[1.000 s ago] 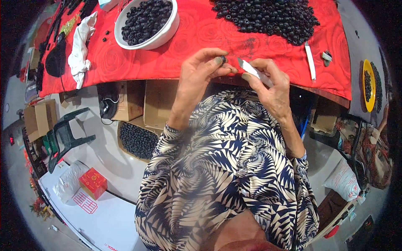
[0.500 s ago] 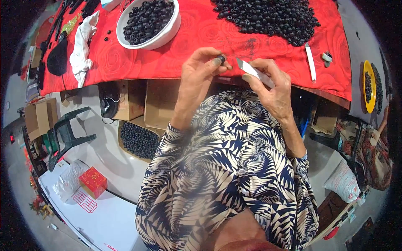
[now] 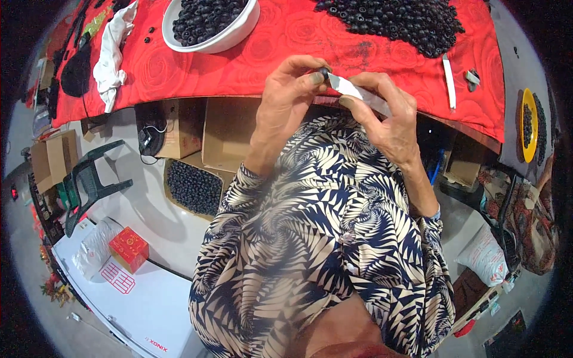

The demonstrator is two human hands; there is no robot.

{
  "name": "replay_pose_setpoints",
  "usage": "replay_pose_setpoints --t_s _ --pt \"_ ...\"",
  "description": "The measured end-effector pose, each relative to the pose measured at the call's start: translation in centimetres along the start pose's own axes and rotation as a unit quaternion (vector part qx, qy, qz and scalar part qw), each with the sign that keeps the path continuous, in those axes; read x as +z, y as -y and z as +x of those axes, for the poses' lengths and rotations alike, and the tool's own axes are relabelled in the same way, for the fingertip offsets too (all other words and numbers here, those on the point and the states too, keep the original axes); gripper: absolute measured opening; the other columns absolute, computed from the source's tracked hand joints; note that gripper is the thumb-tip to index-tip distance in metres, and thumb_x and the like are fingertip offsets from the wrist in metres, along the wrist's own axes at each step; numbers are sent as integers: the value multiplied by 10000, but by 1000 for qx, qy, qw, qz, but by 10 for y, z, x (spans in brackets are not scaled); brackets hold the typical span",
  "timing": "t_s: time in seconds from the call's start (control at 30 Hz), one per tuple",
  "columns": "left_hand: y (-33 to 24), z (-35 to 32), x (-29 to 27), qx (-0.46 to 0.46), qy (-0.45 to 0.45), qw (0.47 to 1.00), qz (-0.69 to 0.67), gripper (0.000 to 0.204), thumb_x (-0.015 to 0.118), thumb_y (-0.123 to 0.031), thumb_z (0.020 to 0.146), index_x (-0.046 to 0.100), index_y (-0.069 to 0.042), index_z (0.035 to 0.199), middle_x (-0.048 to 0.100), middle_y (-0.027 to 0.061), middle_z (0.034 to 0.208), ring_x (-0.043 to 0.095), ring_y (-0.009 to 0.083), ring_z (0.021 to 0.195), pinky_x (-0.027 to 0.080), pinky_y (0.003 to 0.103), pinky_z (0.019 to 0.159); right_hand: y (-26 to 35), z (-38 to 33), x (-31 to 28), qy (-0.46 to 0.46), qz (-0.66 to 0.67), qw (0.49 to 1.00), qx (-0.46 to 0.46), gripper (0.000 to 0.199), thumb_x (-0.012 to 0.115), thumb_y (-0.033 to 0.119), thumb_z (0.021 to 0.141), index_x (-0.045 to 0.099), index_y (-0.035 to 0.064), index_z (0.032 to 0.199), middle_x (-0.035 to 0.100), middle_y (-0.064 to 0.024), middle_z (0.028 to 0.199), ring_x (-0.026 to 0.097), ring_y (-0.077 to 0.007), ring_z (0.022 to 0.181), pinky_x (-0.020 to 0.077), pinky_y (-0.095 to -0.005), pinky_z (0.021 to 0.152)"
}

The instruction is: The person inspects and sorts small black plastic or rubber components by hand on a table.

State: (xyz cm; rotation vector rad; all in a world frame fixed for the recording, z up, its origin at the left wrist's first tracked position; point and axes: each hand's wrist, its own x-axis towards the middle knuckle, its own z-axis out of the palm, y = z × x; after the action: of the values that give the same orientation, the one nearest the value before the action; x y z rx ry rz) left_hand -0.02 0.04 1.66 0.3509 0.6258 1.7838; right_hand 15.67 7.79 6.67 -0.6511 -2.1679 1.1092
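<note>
My left hand (image 3: 280, 104) is closed, pinching a small round black piece (image 3: 324, 72) between thumb and fingertips. Wrapped in the fingers of my right hand (image 3: 391, 122) is a short knife (image 3: 353, 90) with a white handle, its blade pointing left. The blade tip is at the black piece, touching it or nearly so. Both hands are raised over the near edge of the red tablecloth (image 3: 286, 42). Beyond them are a large pile of similar black pieces (image 3: 400, 27) and a white bowl (image 3: 209, 48) filled with more.
A slim white tool (image 3: 449, 82) lies on the cloth at right, beside a small dark-and-white object (image 3: 472, 79). A crumpled white cloth (image 3: 111, 65) is at left. Below stand a carton of black pieces (image 3: 192, 188) and a dark stool (image 3: 92, 179). A yellow tray (image 3: 529, 125) sits far right.
The knife has moved left, bringing its blade up to the black piece. My hands are now closer together. The whole view has shifted slightly.
</note>
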Motion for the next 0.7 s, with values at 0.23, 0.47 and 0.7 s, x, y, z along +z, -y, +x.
replay_pose_setpoints --t_s 0.23,0.47,0.7 --pt "2 0 -1 -8 23 1000 -6 174 602 12 791 577 -7 962 600 102 942 581 159 825 484 273 755 0 2 3 -4 -16 999 -35 256 715 70 707 581 -2 913 631 -126 792 649 -240 719 508 -317 615" --pt "5 0 -3 -7 24 1000 -1 173 599 15 790 575 3 960 599 111 950 583 171 849 488 286 773 -1 0 3 -5 -17 999 -27 258 717 68 705 582 0 913 631 -126 785 650 -238 715 507 -313 612" --pt "4 -1 -2 -13 24 999 -16 170 597 6 801 569 11 969 597 120 971 598 194 867 510 314 791 -1 1 3 0 -14 999 -29 241 708 62 710 584 0 907 631 -125 785 649 -239 710 508 -310 608"
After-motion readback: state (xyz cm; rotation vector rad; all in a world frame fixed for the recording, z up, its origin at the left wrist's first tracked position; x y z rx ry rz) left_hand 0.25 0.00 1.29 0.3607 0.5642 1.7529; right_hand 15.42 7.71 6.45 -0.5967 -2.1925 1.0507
